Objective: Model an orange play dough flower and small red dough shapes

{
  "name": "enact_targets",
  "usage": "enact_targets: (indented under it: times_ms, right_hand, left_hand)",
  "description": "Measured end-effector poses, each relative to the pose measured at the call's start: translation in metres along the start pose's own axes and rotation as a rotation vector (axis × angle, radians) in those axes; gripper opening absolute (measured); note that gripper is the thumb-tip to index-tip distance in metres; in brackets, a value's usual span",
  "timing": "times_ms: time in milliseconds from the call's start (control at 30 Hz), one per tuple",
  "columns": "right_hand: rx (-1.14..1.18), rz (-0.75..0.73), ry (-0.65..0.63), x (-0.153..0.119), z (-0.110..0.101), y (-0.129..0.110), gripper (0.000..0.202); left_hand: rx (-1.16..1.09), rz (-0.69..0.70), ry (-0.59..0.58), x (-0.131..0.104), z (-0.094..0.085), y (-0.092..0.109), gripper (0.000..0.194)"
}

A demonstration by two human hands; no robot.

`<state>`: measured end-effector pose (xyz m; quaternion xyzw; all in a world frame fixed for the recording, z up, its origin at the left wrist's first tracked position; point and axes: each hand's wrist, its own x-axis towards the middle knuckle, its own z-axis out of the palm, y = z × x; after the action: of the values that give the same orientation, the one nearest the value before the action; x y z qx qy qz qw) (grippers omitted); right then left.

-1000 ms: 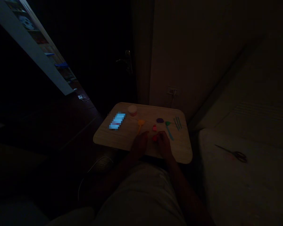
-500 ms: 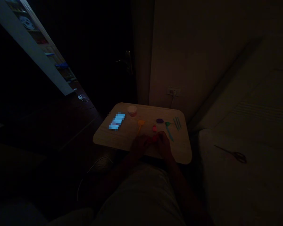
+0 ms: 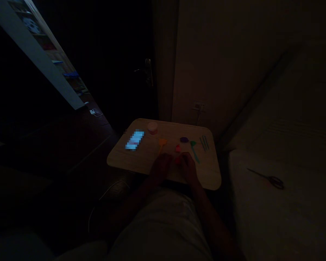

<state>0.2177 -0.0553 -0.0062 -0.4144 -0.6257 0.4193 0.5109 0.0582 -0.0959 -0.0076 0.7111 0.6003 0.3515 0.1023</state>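
Observation:
The scene is very dark. My right hand (image 3: 188, 166) has its fingers closed in a pinch around a red lump of modelling dough (image 3: 177, 160), low over the small table. To its left, my left hand (image 3: 162, 167) has curled fingers, apart from the lump; shadow hides what they hold, if anything. Just beyond the hands sits a small pinkish-red piece (image 3: 178, 148). An orange tool with a long handle (image 3: 162, 142) lies past my left hand. Beyond my right hand lie a green-and-teal tool (image 3: 195, 153) and a dark purple disc (image 3: 184, 140).
The pale table (image 3: 130, 163) has rounded corners. On it are a lit phone (image 3: 135, 140), a round tub (image 3: 152, 127) and thin green sticks (image 3: 204, 143). Scissors (image 3: 273, 180) lie on a pale surface at right. A wall socket (image 3: 198, 105) and a door handle (image 3: 147, 70) are behind.
My left hand has drawn slightly away from the red lump, leaving a wider gap between the hands. My right hand stays at the lump. The picture has grown dimmer.

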Motion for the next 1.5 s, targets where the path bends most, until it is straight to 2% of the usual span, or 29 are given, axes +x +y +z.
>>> enact_targets:
  times_ms: [167,467,867,1100,1300,1500]
  right_hand:
    - [-0.006,0.001,0.008,0.000,0.000,-0.004,0.012]
    - [-0.034,-0.020,-0.049,0.000,-0.001,0.003,0.012]
    - [-0.034,0.000,-0.070,0.001,-0.001,-0.008,0.030]
    - [-0.055,0.005,-0.065,0.000,-0.001,-0.006,0.023]
    - [-0.055,-0.015,-0.034,0.000,-0.001,0.000,0.019]
    - [-0.055,0.002,-0.066,0.000,-0.001,0.002,0.015]
  left_hand:
    - [0.040,0.051,-0.046,0.001,-0.006,0.006,0.031]
    - [0.055,0.091,-0.060,0.001,-0.005,0.004,0.028]
    - [0.078,0.093,-0.111,0.000,-0.004,0.001,0.025]
    - [0.111,0.071,-0.130,0.000,-0.005,0.005,0.027]
    - [0.062,0.023,-0.071,0.000,-0.005,0.006,0.028]
    - [-0.009,-0.004,-0.007,-0.001,-0.001,0.004,0.028]
